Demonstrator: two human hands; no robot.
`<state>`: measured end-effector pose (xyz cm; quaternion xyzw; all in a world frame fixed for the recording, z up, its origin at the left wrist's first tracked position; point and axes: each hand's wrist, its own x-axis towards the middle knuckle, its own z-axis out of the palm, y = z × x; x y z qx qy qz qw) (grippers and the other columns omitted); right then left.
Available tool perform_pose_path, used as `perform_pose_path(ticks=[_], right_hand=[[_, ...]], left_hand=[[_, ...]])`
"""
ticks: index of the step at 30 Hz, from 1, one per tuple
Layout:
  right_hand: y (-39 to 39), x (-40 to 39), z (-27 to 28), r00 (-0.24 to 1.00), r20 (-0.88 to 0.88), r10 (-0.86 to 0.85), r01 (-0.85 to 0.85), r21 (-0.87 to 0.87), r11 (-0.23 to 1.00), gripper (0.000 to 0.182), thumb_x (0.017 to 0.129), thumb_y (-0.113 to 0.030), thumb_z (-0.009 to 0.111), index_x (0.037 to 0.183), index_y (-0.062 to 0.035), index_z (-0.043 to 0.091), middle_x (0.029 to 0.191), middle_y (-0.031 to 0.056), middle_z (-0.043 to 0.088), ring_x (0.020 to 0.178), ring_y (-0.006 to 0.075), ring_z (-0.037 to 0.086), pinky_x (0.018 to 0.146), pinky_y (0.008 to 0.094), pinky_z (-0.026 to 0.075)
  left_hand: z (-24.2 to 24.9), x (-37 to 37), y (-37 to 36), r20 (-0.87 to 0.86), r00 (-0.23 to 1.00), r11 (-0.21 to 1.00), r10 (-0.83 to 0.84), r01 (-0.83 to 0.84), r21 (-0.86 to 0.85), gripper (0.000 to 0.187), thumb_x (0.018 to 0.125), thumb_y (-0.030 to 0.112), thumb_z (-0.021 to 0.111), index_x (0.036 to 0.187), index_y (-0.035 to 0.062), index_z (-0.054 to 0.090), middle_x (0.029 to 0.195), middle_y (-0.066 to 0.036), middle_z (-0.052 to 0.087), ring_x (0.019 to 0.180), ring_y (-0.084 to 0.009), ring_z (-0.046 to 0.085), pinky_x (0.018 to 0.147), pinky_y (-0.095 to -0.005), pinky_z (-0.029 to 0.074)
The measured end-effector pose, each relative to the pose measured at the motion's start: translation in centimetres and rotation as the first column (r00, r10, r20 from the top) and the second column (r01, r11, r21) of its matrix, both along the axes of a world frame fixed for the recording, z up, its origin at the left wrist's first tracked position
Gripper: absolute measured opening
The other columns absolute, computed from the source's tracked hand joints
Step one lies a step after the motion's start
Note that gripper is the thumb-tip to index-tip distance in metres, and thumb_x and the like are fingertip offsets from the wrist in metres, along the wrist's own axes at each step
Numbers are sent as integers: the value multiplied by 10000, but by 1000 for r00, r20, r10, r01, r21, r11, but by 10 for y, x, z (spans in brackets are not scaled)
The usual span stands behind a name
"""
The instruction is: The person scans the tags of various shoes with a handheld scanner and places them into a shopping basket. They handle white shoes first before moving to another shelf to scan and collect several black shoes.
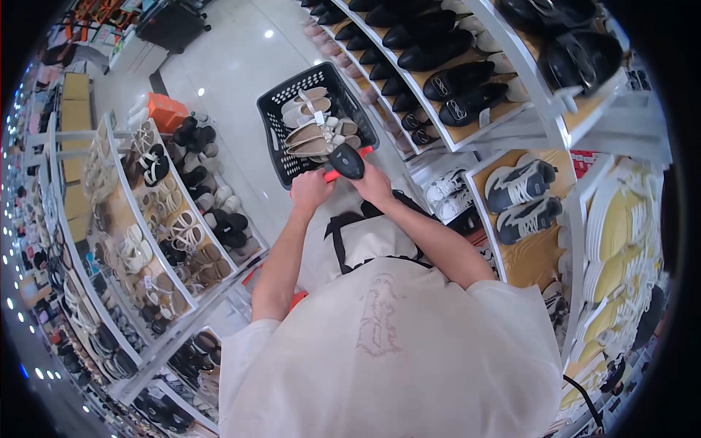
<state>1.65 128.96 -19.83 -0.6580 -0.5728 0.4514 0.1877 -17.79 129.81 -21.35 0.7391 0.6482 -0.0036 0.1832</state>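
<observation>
In front of me stands a black slotted basket (274, 135) with a red handle (332, 176) along its near side. My left hand (312, 190) is closed around the left part of this handle. My right hand (374, 182) is closed at its right part. A black rounded object (347, 160) lies over the handle between my hands, right against the right one; its kind I cannot tell. Inside the basket are several pairs of light-coloured shoes (310, 139), with a white tag (319, 117) among them.
Shelves of black flats (438, 51) and grey sneakers (522, 186) rise on the right. Racks of sandals (186, 230) line the left, with an orange box (166, 113) at their far end. Tiled floor (230, 69) runs between, and a dark case (171, 25) stands farther back.
</observation>
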Motion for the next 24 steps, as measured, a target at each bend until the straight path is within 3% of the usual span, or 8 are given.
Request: perform_pose_path(ticks=[6,14,16,18,19,22,23,24], right_hand=[[84,-42,4,998,51,-47,49,-46,998,462,837,-345,727,1261,-203,612,1055,188,715,1026,428,655,869,534,520],[181,-89,-14,979,-71,-191,186,-75,980,525,784,-408,778,1252,-221,628,1099,171,717,1085,399,650,918,502,515],[200,-92,-16,962,-209,-177,149,-143,978,551,762,-437,793,1234,-192,648,1126,163,716,1100,379,655,940,489,511],[204,-97,3,955,-190,-227,199,-155,968,525,766,-415,809,1189,-137,671,1096,146,727,1068,334,675,926,443,513],[211,-97,13,952,-181,-247,218,-165,962,504,770,-392,824,1145,-81,694,1065,130,739,1037,289,696,911,397,516],[213,-90,27,865,-385,-322,287,-147,947,480,764,-399,814,1119,-94,710,1061,137,739,1041,309,696,915,391,521],[212,-84,49,841,-376,-389,343,-186,921,457,770,-382,826,1082,-65,721,1023,118,748,986,240,704,887,352,518],[212,-78,74,830,-369,-417,372,-190,909,457,770,-382,826,1082,-65,721,1023,118,748,986,240,704,887,352,518]], left_hand=[[1,-34,84,-2,999,998,-44,44,46,270,797,400,666,781,137,723,688,-131,692,651,-326,695,586,-446,555],[11,-72,184,21,1000,1000,2,-2,-23,297,824,408,667,854,120,732,730,-168,697,721,-367,694,650,-485,556],[14,-82,200,46,999,998,-29,31,-48,303,833,408,669,871,114,732,741,-178,697,738,-381,693,662,-493,555],[12,-90,215,132,990,995,-38,50,-89,301,854,403,673,856,108,731,739,-185,694,746,-396,688,676,-507,552],[9,-96,227,180,984,956,-4,57,-288,369,869,422,676,984,72,701,796,-193,703,801,-411,688,722,-510,548],[28,-107,245,195,956,893,-217,275,-357,540,873,463,673,1171,17,606,980,-214,684,893,-431,676,771,-507,540],[47,-106,248,169,923,865,-346,384,-322,633,884,411,689,1291,-26,480,1140,-224,608,1018,-430,640,835,-490,525],[62,-99,256,176,911,851,-373,412,-325,633,884,411,689,1291,-26,480,1140,-224,608,1018,-430,640,835,-490,525]])
